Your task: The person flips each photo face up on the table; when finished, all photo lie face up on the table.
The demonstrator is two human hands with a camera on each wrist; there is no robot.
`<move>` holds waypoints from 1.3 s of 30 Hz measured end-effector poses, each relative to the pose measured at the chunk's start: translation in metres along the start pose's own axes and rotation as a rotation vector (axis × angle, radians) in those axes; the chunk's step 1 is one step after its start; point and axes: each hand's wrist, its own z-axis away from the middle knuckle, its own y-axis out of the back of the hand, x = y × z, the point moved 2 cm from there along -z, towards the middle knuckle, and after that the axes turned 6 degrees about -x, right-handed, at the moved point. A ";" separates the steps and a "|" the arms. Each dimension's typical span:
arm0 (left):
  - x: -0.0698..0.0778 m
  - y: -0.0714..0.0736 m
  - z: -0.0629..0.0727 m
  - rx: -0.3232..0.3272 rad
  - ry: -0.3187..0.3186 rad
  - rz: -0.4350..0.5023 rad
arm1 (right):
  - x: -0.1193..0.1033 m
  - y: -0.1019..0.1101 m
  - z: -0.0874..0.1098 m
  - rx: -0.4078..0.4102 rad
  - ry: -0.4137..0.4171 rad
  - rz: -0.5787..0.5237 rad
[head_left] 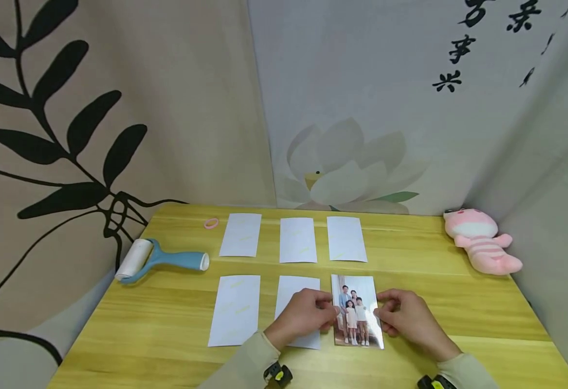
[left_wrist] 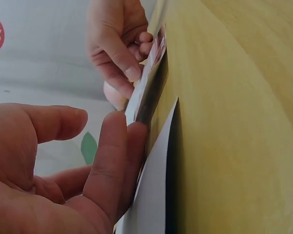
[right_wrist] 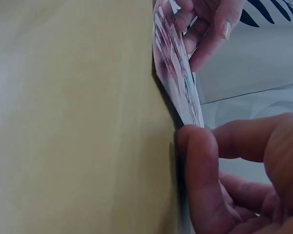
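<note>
A glossy family photo of several people is face up at the front middle of the table. My left hand grips its left edge between the fingertips. At the opposite edge my right hand pinches it, thumb and finger meeting there in the right wrist view. Both wrist views show the photo nearly edge-on, low over the wood, with a dark band under it. Beside my left hand is a white card, partly covered by that hand. Another white card lies farther left, with faint yellowish marks.
Three more white cards, the left, middle and right, form a back row. A blue-handled lint roller lies left, near a small pink ring. A pink plush toy rests at the table's back right.
</note>
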 end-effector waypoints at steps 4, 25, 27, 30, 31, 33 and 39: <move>0.001 0.001 0.001 0.011 0.017 -0.004 | -0.003 0.000 -0.001 0.036 -0.021 0.059; -0.015 0.040 0.026 0.139 0.037 0.183 | -0.048 -0.024 -0.016 0.054 0.134 0.158; -0.021 0.046 0.031 0.155 0.042 0.185 | -0.053 -0.031 -0.017 0.037 0.148 0.130; -0.027 0.056 0.038 0.188 0.045 0.144 | -0.060 -0.042 -0.020 0.003 0.183 0.113; -0.028 0.058 0.041 0.201 0.049 0.124 | -0.062 -0.046 -0.020 -0.009 0.197 0.109; -0.030 0.063 0.046 0.226 0.063 0.083 | -0.064 -0.054 -0.022 -0.025 0.231 0.108; -0.033 0.072 0.057 0.268 0.113 0.042 | -0.071 -0.076 -0.024 -0.050 0.264 0.138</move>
